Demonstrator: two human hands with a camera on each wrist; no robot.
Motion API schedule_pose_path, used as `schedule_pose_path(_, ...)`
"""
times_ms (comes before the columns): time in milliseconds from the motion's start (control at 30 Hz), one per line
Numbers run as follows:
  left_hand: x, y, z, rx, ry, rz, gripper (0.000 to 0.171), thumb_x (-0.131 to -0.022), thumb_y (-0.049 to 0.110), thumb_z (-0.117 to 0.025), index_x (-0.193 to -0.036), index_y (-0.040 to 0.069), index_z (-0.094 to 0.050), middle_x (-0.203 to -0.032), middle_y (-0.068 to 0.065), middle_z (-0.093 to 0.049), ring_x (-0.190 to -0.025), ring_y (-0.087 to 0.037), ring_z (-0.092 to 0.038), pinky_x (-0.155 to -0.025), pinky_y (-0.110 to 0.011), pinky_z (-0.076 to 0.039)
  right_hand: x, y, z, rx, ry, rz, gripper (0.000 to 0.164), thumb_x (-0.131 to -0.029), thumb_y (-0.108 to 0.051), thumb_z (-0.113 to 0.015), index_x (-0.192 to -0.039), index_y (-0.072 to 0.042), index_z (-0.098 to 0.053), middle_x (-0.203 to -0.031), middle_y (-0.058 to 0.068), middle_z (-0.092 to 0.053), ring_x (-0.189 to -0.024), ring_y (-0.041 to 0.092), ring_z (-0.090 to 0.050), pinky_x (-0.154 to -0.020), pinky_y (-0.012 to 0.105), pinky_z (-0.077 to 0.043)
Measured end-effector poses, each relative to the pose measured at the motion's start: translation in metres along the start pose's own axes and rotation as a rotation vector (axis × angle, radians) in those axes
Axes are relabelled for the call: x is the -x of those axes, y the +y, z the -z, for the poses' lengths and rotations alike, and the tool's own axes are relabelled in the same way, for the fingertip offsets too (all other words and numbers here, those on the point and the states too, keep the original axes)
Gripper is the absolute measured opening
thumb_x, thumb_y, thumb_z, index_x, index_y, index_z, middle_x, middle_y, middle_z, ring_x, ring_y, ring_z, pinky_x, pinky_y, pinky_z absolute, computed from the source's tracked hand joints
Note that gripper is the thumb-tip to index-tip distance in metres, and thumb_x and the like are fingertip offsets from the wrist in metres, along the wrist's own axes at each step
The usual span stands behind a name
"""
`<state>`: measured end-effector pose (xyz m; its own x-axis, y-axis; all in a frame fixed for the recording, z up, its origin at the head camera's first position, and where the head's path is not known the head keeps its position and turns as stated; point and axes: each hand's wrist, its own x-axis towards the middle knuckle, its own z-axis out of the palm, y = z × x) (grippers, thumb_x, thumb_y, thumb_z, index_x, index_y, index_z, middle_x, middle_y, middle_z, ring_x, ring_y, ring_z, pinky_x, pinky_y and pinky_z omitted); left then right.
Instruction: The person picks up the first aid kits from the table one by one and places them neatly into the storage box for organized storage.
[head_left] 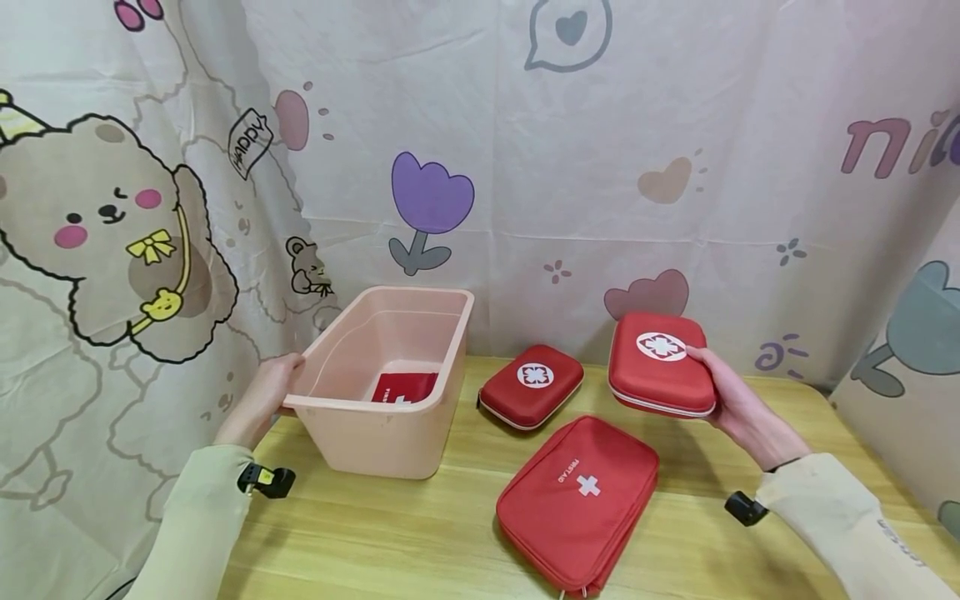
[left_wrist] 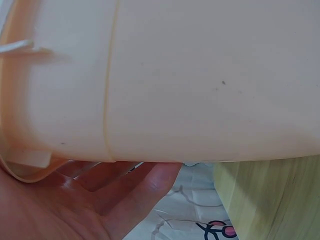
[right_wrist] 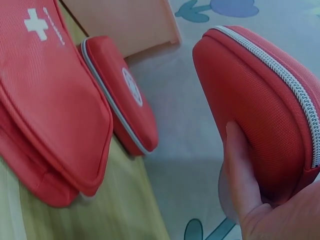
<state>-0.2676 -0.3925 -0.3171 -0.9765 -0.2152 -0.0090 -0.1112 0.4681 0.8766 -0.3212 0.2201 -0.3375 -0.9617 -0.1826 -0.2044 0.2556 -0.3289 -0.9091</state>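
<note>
Patterned cloth [head_left: 517,200] backs the wood-grain table [head_left: 390,533] beneath the bin [head_left: 382,440].

Pale cream sleeves [head_left: 832,525] end beside small black wrist cameras [head_left: 746,508].

Table [head_left: 360,537]: tub [head_left: 378,442] at left, packet [head_left: 405,385] inside it. Case [head_left: 528,398] just right of tub, toward rear. Bag [head_left: 577,508] before case, slightly rightward. Second case [head_left: 660,371] right of first, in right hand [head_left: 735,404], above table. Curtain [head_left: 525,283] behind.

Head vw fwd, wrists close, tub [head_left: 378,440] shared
</note>
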Motion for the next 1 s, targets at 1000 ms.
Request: schedule_pose_path(1000, 0.000, 0.001, 0.001, -0.005, 0.007, -0.011, 0.060, -0.104, 0.036, -0.024, -0.136, -0.013, -0.036, -0.121, -0.031, -0.047, -0.086, -0.022, -0.059, -0.064, -0.034, -0.056, -0.003, -0.006, -0.043, -0.022, -0.043, 0.072, 0.062, -0.100, -0.040, -0.054, -0.148, -0.015, -0.022, -0.093, -0.004, -0.070, -0.078, 0.013, -0.070, -0.069, 0.027, -0.057)
